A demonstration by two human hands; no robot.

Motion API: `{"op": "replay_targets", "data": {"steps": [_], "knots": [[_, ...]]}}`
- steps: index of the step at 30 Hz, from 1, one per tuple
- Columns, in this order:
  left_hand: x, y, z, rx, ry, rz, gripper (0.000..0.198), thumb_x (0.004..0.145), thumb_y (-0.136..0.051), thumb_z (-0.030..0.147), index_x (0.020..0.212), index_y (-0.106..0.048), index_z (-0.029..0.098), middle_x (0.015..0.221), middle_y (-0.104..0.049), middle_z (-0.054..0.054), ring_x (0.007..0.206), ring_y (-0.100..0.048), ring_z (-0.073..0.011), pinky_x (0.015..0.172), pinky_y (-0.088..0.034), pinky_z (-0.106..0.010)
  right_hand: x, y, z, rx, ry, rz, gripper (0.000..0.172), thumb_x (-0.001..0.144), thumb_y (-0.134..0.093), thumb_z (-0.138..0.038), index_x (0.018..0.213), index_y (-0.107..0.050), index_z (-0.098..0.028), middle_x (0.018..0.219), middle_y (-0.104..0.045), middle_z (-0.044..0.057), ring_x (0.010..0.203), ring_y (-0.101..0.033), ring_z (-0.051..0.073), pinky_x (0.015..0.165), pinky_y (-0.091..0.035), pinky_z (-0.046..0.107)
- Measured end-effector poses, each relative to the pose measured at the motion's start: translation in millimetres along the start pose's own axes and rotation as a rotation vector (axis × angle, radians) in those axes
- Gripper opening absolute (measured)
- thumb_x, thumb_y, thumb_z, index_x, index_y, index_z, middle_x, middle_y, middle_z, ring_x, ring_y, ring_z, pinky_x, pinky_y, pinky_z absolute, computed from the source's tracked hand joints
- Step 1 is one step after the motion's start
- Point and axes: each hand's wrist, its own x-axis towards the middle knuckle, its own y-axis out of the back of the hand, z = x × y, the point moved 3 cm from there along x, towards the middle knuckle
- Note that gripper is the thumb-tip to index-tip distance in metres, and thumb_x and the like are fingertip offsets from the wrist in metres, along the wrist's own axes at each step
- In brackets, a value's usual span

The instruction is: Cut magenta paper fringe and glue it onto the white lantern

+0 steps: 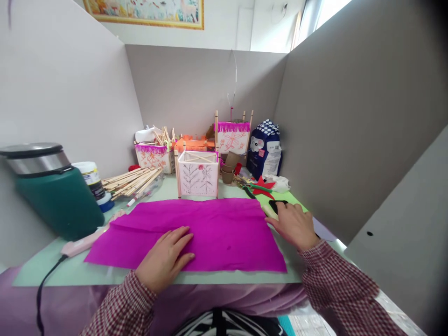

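A sheet of magenta paper [210, 233], lightly creased, lies across the table in front of me. My left hand [170, 256] rests flat on it, fingers stretched out and holding nothing. Just past the sheet's right edge is my right hand [294, 223], thumb apart from the fingers. Its fingertips are at a flat black object [278, 205], partly hidden by the hand; a pale strip-like piece [269, 213] lies by the thumb. Behind the paper stands a white box with stick corners [198, 177], drawn with plants and a red flower.
At the left are a green bottle [58, 196], a pink glue gun [86, 240] with a cord, a jar [91, 182] and wooden sticks [135, 182]. Farther back stand decorated boxes [233, 140] and a dark blue bag [265, 149]. Green-handled pliers [249, 189] and a red star [263, 186] lie right. Grey panels enclose the table.
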Motion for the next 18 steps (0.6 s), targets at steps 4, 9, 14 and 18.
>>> {"op": "replay_targets", "data": {"steps": [4, 9, 14, 18], "knots": [[18, 6.6, 9, 0.045, 0.045, 0.014, 0.044, 0.090, -0.038, 0.039, 0.123, -0.054, 0.015, 0.132, -0.049, -0.013, 0.123, -0.043, -0.0252, 0.103, -0.035, -0.045, -24, 17, -58, 0.222, 0.333, 0.157, 0.052, 0.089, -0.036, -0.051, 0.127, -0.046, -0.018, 0.131, -0.048, 0.015, 0.117, -0.043, 0.030, 0.094, -0.034, 0.046], [29, -10.1, 12, 0.167, 0.215, -0.173, 0.061, 0.086, -0.035, 0.054, 0.134, -0.043, 0.016, 0.141, -0.037, -0.015, 0.134, -0.024, -0.0341, 0.104, -0.014, -0.063, -44, -6, -128, 0.371, 0.713, 0.038, 0.068, 0.086, -0.032, -0.060, 0.141, -0.031, -0.019, 0.147, -0.027, 0.011, 0.136, -0.018, 0.027, 0.109, -0.018, 0.047], [18, -23.1, 5, 0.132, 0.260, -0.299, 0.073, 0.084, -0.018, 0.064, 0.141, -0.029, 0.020, 0.149, -0.022, -0.012, 0.137, -0.015, -0.0320, 0.104, -0.008, -0.064, -42, -42, -120, 0.352, 0.659, -0.103, 0.073, 0.087, -0.024, -0.063, 0.141, -0.031, -0.014, 0.147, -0.027, 0.012, 0.137, -0.018, 0.026, 0.110, -0.017, 0.048], [10, -17.9, -10, 0.125, 0.308, -0.333, 0.080, 0.082, -0.011, 0.068, 0.143, -0.025, 0.018, 0.150, -0.019, -0.011, 0.138, -0.011, -0.0313, 0.105, -0.002, -0.062, -40, -51, -103, 0.319, 0.622, -0.116, 0.077, 0.084, -0.027, -0.066, 0.141, -0.030, -0.014, 0.147, -0.026, 0.011, 0.137, -0.018, 0.026, 0.111, -0.019, 0.046]]}}
